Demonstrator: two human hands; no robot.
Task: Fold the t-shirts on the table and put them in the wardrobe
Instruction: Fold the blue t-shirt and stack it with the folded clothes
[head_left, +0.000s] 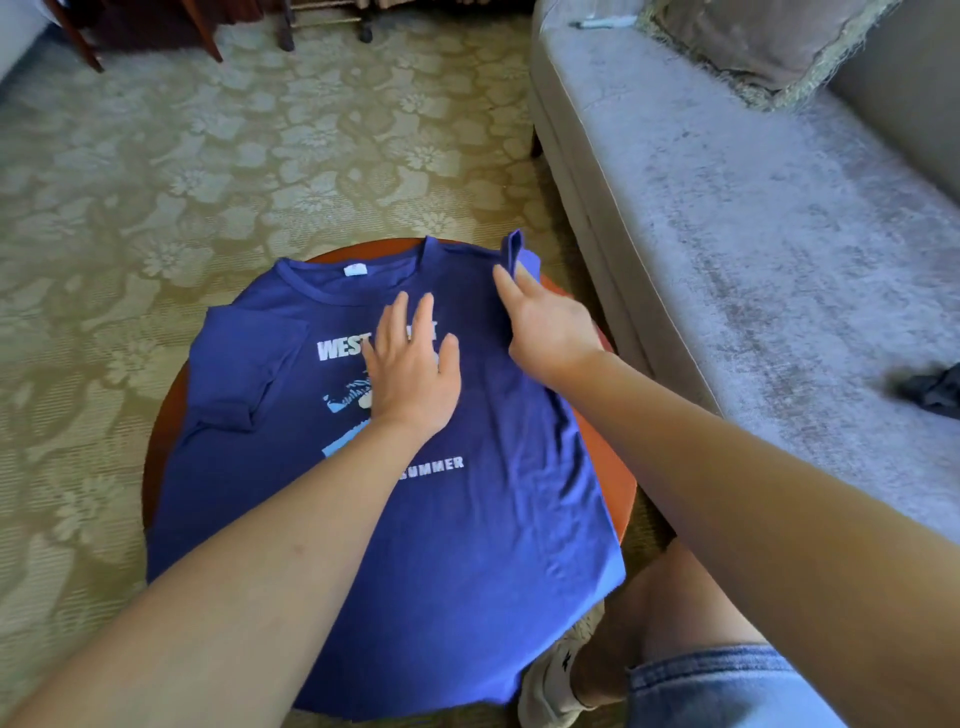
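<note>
A blue t-shirt (493, 519) with white lettering lies face up over a small round orange table (621, 483). Its left sleeve is spread out flat; its right sleeve is bunched and sticks up at the far right. My left hand (413, 369) presses flat on the chest print with straight fingers. My right hand (545, 322) reaches to the right shoulder, its fingers extended against the upturned sleeve fold. Whether it pinches the cloth is unclear.
A grey sofa (753, 218) runs along the right, with a fringed cushion (753, 47) and a dark garment (932, 389) on its seat. Patterned carpet (208, 182) surrounds the table. Furniture legs (208, 36) stand at the far top. My knee and shoe (561, 670) are beside the table's near right.
</note>
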